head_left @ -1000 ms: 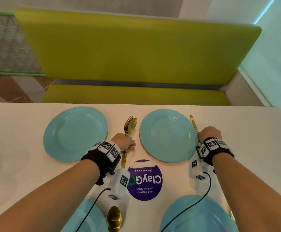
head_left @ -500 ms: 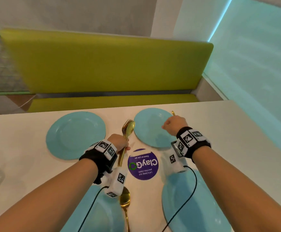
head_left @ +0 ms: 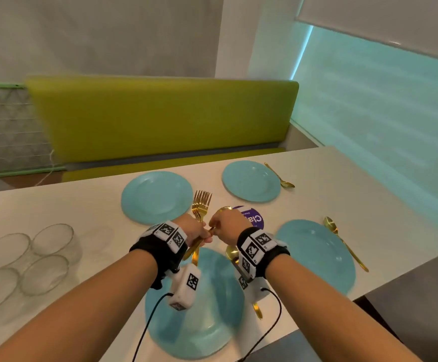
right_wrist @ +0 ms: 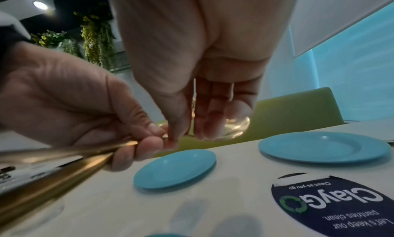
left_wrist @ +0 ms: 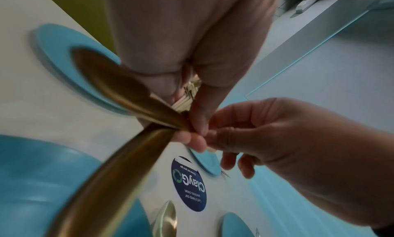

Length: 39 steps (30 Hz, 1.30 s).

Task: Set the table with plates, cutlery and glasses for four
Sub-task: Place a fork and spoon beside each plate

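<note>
Four blue plates sit on the white table (head_left: 343, 178), none with anything on it. Nearest is one plate (head_left: 207, 322) under the wrists, with a gold spoon (head_left: 232, 253) lying just right of it, partly hidden by the right wrist. To its right the second near plate (head_left: 319, 257) has another spoon (head_left: 343, 241) along its right edge.

Above the near plate both hands meet. The left hand (head_left: 194, 229) is clenched round a bundle of gold forks (head_left: 202, 202), tines fanned toward the far side, and one more spoon (head_left: 222, 209) is in the same bunch. The right hand (head_left: 225, 226) pinches that spoon's handle between thumb and forefinger, its other fingers curled loosely; in the left wrist view the pinch sits right against the left thumb.

Just beyond the hands a round purple sticker (head_left: 252, 218) lies flat on the tabletop. Left of the hands four clear glasses (head_left: 30, 259) stand clustered together; what they hold cannot be told.

Farther off are the two far plates, left (head_left: 156, 197) and right (head_left: 250, 181), the right one with a spoon (head_left: 280, 176) beside it. Behind the table runs a green bench (head_left: 160, 118)
</note>
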Available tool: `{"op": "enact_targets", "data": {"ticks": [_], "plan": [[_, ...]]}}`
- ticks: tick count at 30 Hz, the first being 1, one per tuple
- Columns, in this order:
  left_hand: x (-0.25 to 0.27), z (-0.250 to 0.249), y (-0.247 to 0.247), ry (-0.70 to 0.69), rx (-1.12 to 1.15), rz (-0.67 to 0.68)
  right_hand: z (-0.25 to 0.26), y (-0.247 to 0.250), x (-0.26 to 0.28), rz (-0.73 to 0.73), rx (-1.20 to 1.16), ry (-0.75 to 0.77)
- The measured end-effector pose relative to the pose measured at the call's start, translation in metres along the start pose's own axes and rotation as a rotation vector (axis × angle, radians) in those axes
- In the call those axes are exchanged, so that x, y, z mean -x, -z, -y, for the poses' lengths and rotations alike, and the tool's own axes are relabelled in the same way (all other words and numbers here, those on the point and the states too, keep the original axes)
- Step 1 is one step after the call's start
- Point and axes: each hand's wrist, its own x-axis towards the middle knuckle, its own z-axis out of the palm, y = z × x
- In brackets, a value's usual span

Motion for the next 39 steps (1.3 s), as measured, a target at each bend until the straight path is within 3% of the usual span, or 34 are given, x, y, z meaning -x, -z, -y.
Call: {"op": "enact_targets", "data": {"ticks": [7, 12, 16, 24, 31, 36, 39], "plan": [[0.004, 0.009, 0.019, 0.002, -0.132, -0.007, 0.022, -0.004, 0.0, 0.084, 0.192, 0.116], [-0.018, 0.005, 0.036, 0.028, -0.026, 0.006, 0.02, -0.001, -0.037, 0.104, 0.187, 0.162], [-0.043, -0.007, 0.061, 0.045, 0.057, -0.079, 0.016, 0.003, -0.076, 0.11, 0.193, 0.156], [-0.096, -0.022, 0.113, 0.113, 0.253, -0.337, -0.018, 0.002, -0.164, 0.106, 0.047, -0.146], [-0.128, -0.016, 0.125, 0.175, 0.302, -0.338, -0.025, -0.014, -0.219, 0.16, -0.051, -0.385], [-0.137, -0.012, 0.124, 0.204, 0.343, -0.315, -0.028, -0.029, -0.241, 0.297, 0.082, -0.369], [-0.142, -0.013, 0.125, 0.204, 0.359, -0.315, -0.031, -0.035, -0.252, 0.276, 0.026, -0.407]]}}
